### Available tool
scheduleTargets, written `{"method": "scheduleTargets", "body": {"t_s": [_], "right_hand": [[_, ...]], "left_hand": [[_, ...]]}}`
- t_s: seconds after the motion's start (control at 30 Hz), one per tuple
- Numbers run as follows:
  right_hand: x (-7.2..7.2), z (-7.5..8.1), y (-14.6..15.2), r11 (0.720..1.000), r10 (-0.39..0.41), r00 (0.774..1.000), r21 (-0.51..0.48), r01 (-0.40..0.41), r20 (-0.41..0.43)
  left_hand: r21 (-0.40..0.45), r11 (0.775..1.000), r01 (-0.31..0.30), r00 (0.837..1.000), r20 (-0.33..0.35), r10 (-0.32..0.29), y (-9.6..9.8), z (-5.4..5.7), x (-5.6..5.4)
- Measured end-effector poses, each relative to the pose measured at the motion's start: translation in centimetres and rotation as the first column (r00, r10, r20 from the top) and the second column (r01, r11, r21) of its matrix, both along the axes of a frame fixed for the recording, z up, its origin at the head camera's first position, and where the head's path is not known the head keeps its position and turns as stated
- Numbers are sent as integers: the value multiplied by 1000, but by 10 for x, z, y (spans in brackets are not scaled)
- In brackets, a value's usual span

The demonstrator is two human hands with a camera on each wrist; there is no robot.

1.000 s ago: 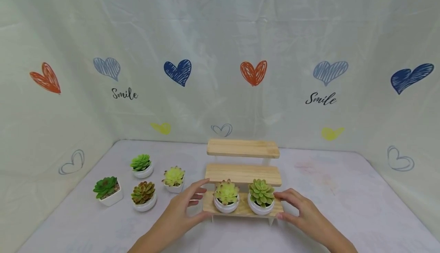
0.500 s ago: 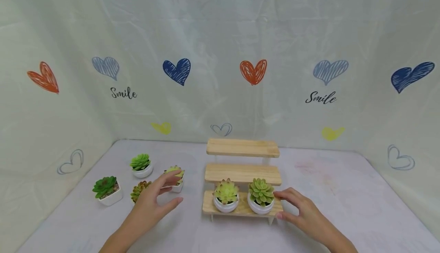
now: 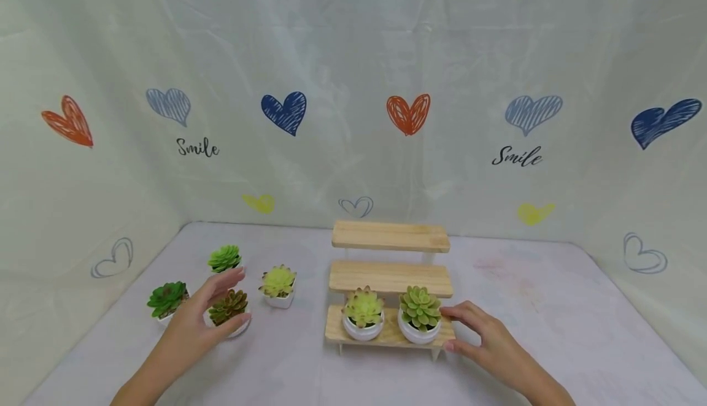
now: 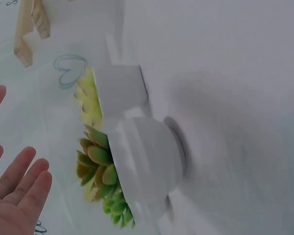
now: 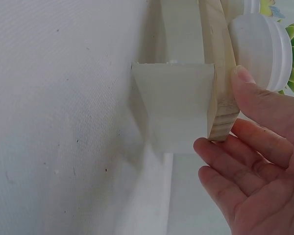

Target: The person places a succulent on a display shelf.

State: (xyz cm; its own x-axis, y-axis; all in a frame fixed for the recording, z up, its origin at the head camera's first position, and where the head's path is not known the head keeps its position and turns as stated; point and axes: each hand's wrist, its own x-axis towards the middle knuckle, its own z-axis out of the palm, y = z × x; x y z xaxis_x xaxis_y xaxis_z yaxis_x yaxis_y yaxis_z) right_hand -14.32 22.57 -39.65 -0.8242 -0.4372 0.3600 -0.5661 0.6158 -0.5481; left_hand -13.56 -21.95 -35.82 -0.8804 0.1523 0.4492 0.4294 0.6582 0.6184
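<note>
My left hand [image 3: 193,314], thumb and fingers spread apart, reaches around a reddish-green succulent [image 3: 229,308] in a round white pot; in the left wrist view the fingers stand apart from this succulent's leaves [image 4: 95,156]. On the right, my right hand [image 3: 486,344] holds the end of the bottom board of a three-tier wooden plant stand [image 3: 391,332]. The right wrist view has the thumb on the board [image 5: 220,105] and the fingertips at its end. Two succulents stand on that board: a yellow-green one with reddish tips [image 3: 363,311] at left and a green one [image 3: 421,309] beside the right hand.
Left on the table [image 3: 298,363] stand a bright green succulent [image 3: 224,259], a dark green succulent [image 3: 167,298] partly behind the left hand, and a yellow-green succulent [image 3: 278,282] in a square pot. The middle board [image 3: 391,278] and top board [image 3: 391,236] bear nothing.
My left hand has let go of the stand's left end and moved left, past the yellow-green succulent, to the reddish-green one. The right hand has stayed at the stand.
</note>
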Motion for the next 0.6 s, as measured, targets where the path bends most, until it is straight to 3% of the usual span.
{"method": "scheduleTargets", "body": {"t_s": [0.4, 0.6], "right_hand": [[1, 0, 0, 1000, -7, 1000, 14, 8, -28], [1, 0, 0, 1000, 8, 1000, -5, -8, -4]], "left_hand": [[-74, 995, -61, 994, 91, 67, -36, -15, -2], [-93, 994, -52, 978, 198, 69, -42, -22, -4]]}}
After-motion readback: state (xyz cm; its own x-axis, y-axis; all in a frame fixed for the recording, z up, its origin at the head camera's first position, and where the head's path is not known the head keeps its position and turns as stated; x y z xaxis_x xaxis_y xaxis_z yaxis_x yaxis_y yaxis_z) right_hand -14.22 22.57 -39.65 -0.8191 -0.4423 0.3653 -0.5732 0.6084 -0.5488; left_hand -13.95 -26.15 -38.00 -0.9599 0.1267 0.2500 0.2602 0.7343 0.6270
